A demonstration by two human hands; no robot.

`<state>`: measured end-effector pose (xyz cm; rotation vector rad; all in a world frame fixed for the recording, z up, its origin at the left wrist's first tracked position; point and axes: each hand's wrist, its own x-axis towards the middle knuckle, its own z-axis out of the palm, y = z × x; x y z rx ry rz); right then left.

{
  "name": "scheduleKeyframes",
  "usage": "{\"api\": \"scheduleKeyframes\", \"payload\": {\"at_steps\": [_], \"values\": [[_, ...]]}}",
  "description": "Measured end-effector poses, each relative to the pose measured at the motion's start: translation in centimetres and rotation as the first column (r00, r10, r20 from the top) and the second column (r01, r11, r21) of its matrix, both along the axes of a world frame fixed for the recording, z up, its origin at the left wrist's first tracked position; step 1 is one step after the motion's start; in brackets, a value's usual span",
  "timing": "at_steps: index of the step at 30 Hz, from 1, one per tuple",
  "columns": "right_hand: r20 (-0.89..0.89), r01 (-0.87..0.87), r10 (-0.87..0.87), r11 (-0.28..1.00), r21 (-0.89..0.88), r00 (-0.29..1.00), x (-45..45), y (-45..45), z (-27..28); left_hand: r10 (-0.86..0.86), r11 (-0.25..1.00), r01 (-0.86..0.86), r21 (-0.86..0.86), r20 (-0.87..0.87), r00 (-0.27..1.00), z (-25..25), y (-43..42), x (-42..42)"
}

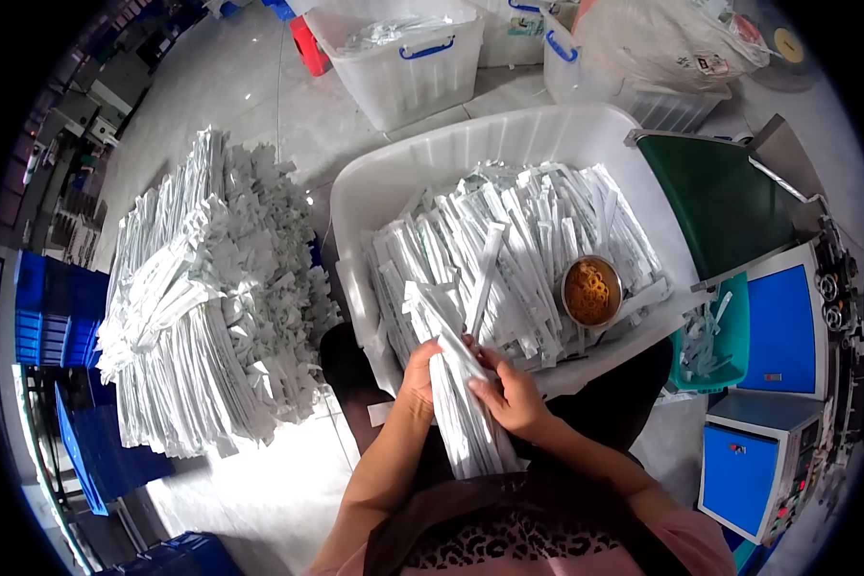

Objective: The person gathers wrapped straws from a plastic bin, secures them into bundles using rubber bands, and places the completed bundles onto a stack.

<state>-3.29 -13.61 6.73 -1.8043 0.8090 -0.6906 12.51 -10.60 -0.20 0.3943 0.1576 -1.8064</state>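
A bundle of long thin white packets [463, 422] stands between my hands, over my lap. My left hand [420, 380] is wrapped round its left side. My right hand [511, 392] closes on the right side of the same bundle, near its upper part. Just beyond my hands is a large white plastic tub [509, 130], filled with many loose white packets [518, 226]. A round metal bowl [592, 291] of orange-brown rubber bands rests on the packets at the tub's right side.
A tall pile of bundled packets [202, 307] stands on the floor at the left. A green conveyor belt [715, 202] and blue-doored machine [782, 322] are at the right, beside a teal basket [737, 336]. More white bins [394, 82] stand beyond the tub.
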Motion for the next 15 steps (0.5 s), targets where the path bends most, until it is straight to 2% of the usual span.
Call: {"api": "scheduleKeyframes", "payload": {"at_steps": [1,2,3,5,7,9,12,14,15], "values": [[-0.108,0.020,-0.017,0.999,0.031,0.994,-0.5,0.1,0.3,0.003,0.995,-0.012,0.098,0.090,0.996,-0.8,0.1,0.2],[-0.106,0.073,-0.091,0.984,-0.161,0.990,-0.6,-0.1,-0.1,-0.024,0.993,0.014,0.118,0.089,0.996,0.4,0.2,0.3],[-0.149,0.069,-0.096,0.982,-0.176,0.984,-0.8,-0.1,0.0,-0.053,0.990,0.040,0.134,0.091,0.994,1.5,0.2,0.4],[-0.377,0.006,-0.041,0.995,-0.095,0.925,-0.1,-0.4,0.7,-0.029,0.989,0.012,0.146,0.118,0.993,1.4,-0.2,0.5],[-0.383,-0.003,-0.050,0.991,-0.135,0.922,0.7,-1.2,0.0,-0.023,0.999,0.028,-0.031,0.129,0.991,2.7,-0.8,0.2],[-0.391,-0.011,-0.057,0.985,-0.171,0.918,1.6,-2.0,0.3,0.040,0.996,-0.029,-0.079,0.141,0.989,3.6,-1.1,-0.2],[-0.505,-0.050,-0.014,0.992,-0.114,0.863,2.5,-2.7,2.0,0.045,0.999,-0.043,-0.015,0.236,0.971,3.6,-1.2,0.4],[-0.500,-0.092,0.019,0.988,-0.121,0.866,2.4,-2.8,3.0,0.071,0.983,-0.130,0.133,0.379,0.923,3.7,-1.2,1.0],[-0.496,-0.142,0.052,0.979,-0.146,0.867,2.4,-3.2,3.3,0.087,0.975,-0.164,0.147,0.429,0.899,4.0,-1.5,1.4]]}}
